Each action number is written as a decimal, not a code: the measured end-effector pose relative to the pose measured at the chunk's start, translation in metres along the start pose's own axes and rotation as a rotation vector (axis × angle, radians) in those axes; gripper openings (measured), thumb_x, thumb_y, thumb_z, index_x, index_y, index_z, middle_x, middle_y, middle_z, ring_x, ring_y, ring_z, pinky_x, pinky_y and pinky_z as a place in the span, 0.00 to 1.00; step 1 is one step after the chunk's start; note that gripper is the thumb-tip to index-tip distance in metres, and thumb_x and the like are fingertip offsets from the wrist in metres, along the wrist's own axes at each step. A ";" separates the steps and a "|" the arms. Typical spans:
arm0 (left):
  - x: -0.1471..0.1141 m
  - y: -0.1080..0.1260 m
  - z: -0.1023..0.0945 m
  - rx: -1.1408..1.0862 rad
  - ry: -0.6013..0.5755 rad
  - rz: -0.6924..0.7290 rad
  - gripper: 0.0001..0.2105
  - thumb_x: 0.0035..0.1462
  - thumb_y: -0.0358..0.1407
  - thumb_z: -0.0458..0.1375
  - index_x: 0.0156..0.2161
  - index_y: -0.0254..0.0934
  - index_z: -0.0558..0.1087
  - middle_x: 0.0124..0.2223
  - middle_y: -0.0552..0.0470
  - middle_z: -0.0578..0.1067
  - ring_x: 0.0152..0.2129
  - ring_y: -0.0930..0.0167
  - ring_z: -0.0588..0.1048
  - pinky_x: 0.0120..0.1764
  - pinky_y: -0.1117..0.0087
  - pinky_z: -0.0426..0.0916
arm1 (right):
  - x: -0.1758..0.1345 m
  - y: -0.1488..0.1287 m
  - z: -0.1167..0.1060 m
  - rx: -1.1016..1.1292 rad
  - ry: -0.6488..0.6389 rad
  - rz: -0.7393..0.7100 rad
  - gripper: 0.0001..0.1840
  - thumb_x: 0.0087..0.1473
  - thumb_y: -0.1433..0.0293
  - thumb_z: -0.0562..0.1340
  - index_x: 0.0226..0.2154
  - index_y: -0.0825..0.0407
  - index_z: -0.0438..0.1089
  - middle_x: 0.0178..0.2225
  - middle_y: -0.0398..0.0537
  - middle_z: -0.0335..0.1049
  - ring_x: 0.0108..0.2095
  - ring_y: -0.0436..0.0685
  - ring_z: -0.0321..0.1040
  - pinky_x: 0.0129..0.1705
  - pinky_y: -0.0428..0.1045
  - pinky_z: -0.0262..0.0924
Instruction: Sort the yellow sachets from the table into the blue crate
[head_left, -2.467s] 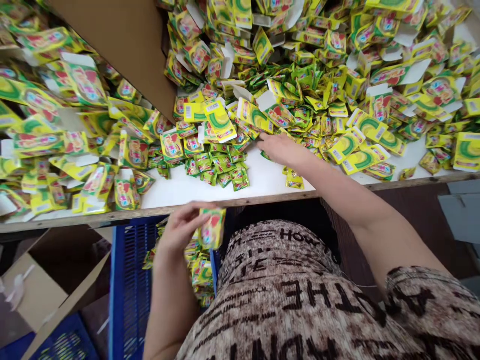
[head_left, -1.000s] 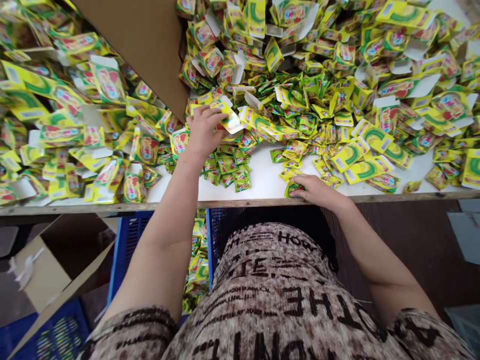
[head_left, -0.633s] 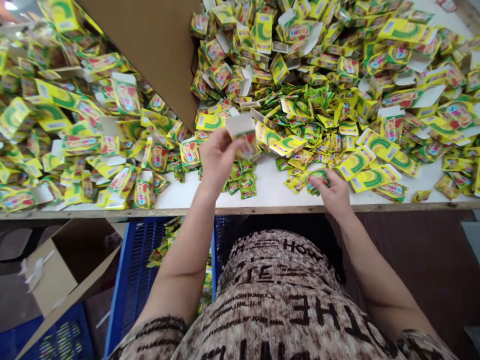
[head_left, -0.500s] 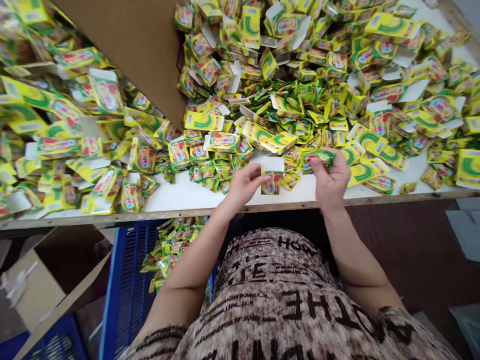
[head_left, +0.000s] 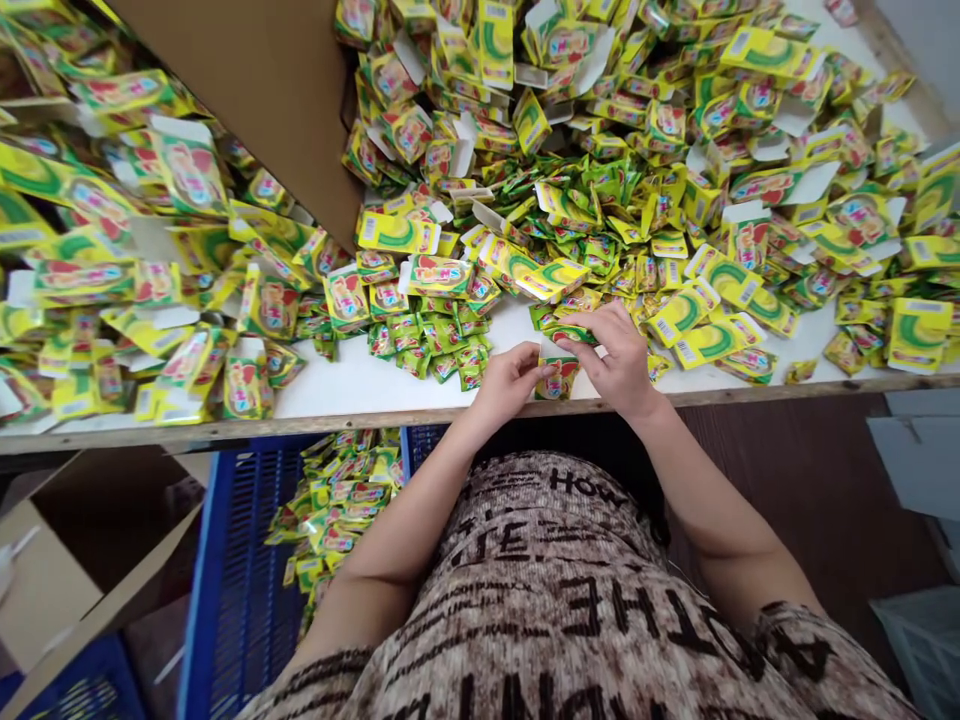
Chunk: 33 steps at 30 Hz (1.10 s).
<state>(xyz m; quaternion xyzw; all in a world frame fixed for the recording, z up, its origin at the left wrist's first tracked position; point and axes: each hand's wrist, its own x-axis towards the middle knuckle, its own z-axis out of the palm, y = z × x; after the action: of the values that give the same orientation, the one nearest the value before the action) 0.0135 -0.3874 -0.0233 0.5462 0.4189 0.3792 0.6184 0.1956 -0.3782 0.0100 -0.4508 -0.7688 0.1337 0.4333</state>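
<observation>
Farthest left of the left hand, and lower than it, an open carton (head_left: 45, 590) stands below the table (head_left: 337, 385). Above the carton, on the tabletop, a heap of yellow-and-green boxes (head_left: 187, 170) spreads out, many with white flaps up. Nearer the left hand, a blue crate (head_left: 225, 560) sits below the table edge, beside the left forearm, with more packs (head_left: 330, 505) in it. Beyond that hand and to its left, a brown panel (head_left: 255, 90) slants down between two heaps. Just left of the fingers lies a cluster of green sachets (head_left: 435, 340), with a few boxes touching its far side.

The left hand (head_left: 506, 380) is closed on the side of a small box (head_left: 561, 382), which is over the front edge of the table, between the two hands, its white flap up. Right at the flap, the right hand (head_left: 619, 355) pinches a green sachet (head_left: 568, 334) between thumb and fingers; whether it is inside the box cannot be told. Straight beyond both hands rises a second heap (head_left: 577, 170) of boxes and sachets. Just right of the right hand lie flat yellow boxes (head_left: 716, 340).
</observation>
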 end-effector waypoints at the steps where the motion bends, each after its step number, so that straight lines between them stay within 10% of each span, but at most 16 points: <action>1: 0.001 -0.001 0.000 -0.021 -0.014 0.002 0.13 0.53 0.41 0.64 0.40 0.34 0.74 0.40 0.49 0.80 0.39 0.67 0.78 0.46 0.66 0.70 | 0.000 0.000 -0.001 0.000 0.000 0.010 0.10 0.62 0.62 0.61 0.43 0.47 0.73 0.38 0.48 0.77 0.41 0.60 0.69 0.47 0.58 0.63; 10: -0.001 -0.006 0.003 -0.109 -0.005 0.018 0.16 0.51 0.43 0.67 0.41 0.35 0.74 0.37 0.50 0.78 0.38 0.68 0.77 0.45 0.67 0.70 | -0.007 -0.008 -0.008 -0.086 -0.137 0.125 0.12 0.62 0.61 0.59 0.44 0.48 0.72 0.40 0.52 0.76 0.42 0.62 0.69 0.47 0.57 0.63; 23: -0.008 -0.010 0.013 -0.142 -0.016 0.038 0.18 0.50 0.46 0.68 0.40 0.35 0.75 0.36 0.52 0.77 0.34 0.70 0.74 0.41 0.69 0.68 | 0.019 -0.041 -0.036 -0.230 -0.679 0.014 0.11 0.58 0.75 0.57 0.43 0.52 0.70 0.41 0.54 0.69 0.44 0.62 0.64 0.44 0.54 0.60; 29: -0.008 -0.011 0.011 -0.176 -0.022 0.013 0.19 0.48 0.49 0.69 0.37 0.36 0.75 0.32 0.53 0.75 0.34 0.69 0.73 0.40 0.69 0.69 | 0.017 -0.031 -0.037 -0.174 -0.449 0.053 0.06 0.59 0.73 0.60 0.36 0.50 0.74 0.37 0.50 0.73 0.41 0.61 0.67 0.45 0.56 0.62; 33: -0.008 -0.013 0.011 -0.162 -0.035 0.038 0.18 0.50 0.48 0.67 0.39 0.36 0.75 0.33 0.53 0.75 0.33 0.70 0.73 0.40 0.69 0.68 | 0.011 -0.024 -0.029 -0.265 -0.510 -0.074 0.08 0.59 0.70 0.62 0.31 0.49 0.77 0.51 0.54 0.71 0.54 0.68 0.59 0.54 0.66 0.56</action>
<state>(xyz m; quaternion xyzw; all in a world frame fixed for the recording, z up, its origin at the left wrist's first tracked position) 0.0207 -0.4001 -0.0349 0.5087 0.3655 0.4140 0.6605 0.2018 -0.3881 0.0475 -0.4271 -0.8796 0.1254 0.1680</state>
